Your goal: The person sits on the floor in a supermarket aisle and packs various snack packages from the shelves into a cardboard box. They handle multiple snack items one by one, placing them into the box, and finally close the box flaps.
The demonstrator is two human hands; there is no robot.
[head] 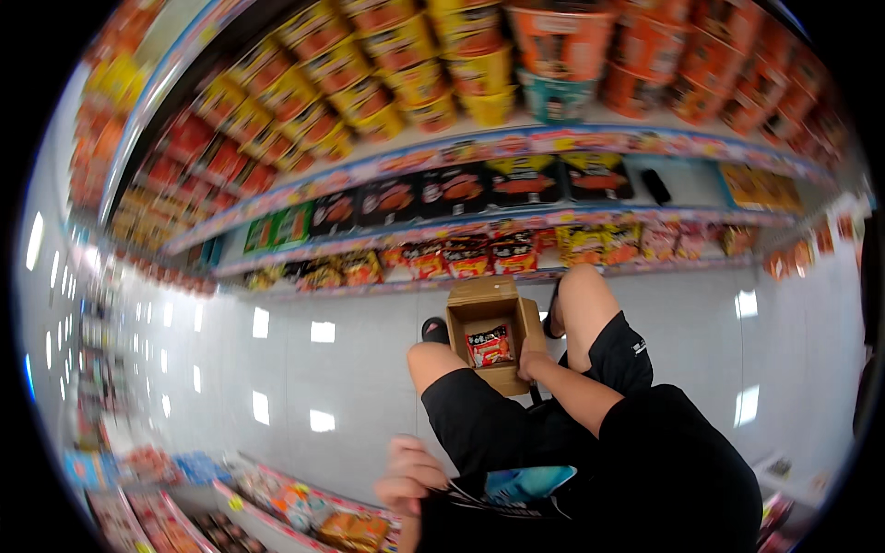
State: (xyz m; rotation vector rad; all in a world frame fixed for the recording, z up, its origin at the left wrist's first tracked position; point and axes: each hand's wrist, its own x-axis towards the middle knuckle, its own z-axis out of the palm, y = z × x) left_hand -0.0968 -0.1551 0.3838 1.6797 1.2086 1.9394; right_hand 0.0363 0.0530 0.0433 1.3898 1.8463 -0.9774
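Observation:
An open cardboard box (498,379) stands on the floor between my knees, its flaps folded outward. In it lies a red and black packet (489,345), which looks like packaged instant noodles and bears writing. My right hand (533,363) grips the box's right side near the front corner. Blurred and raised beside my black shirt (664,477), my left hand (413,475) has curled fingers. Whether it pinches the shirt's edge or anything else cannot be made out.
Ahead are store shelves (477,148) with stacked yellow noodle tubs (422,76), orange tubs (563,41), black boxes (453,190) and bagged packets (511,256). A dark oblong object (655,186) lies on the middle shelf. Behind me at left stand product bins (290,498).

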